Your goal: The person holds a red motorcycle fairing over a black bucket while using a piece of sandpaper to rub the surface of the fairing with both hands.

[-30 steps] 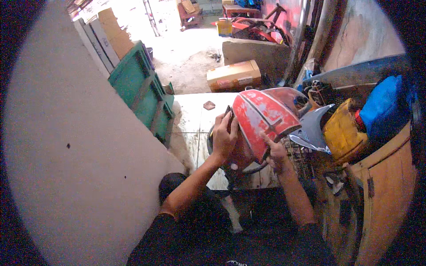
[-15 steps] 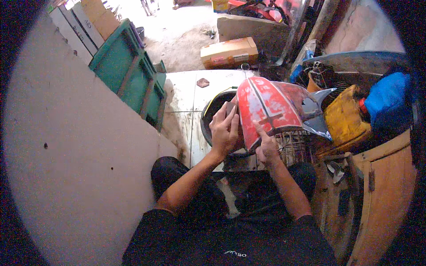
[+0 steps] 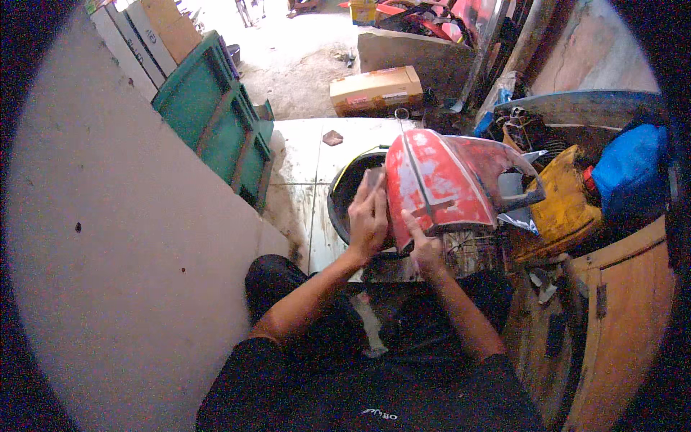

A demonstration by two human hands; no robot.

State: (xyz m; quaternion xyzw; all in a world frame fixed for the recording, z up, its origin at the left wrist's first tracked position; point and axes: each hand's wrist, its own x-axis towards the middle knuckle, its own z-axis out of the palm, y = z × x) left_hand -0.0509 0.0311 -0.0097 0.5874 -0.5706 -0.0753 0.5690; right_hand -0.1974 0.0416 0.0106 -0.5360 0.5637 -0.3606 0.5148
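Observation:
A worn red body panel [image 3: 439, 183] with patches of scraped paint stands tilted in front of me, over a black round tub [image 3: 347, 194]. My left hand [image 3: 367, 216] presses a small piece of sandpaper [image 3: 374, 178] against the panel's left edge. My right hand [image 3: 425, 245] grips the panel's lower edge, forefinger stretched up along its face. My forearms come in from below, over my dark trousers.
A plain wall [image 3: 129, 237] fills the left. A green crate [image 3: 216, 126] leans against it, with a cardboard box [image 3: 376, 90] beyond on the dusty floor. To the right lie a yellow part [image 3: 565, 201], a blue bag [image 3: 630, 173] and a wooden cabinet [image 3: 619, 317].
The view has shifted so the panel sits lower and nearer the centre. My left hand has slid along the panel's left edge; my right hand keeps its hold at the bottom.

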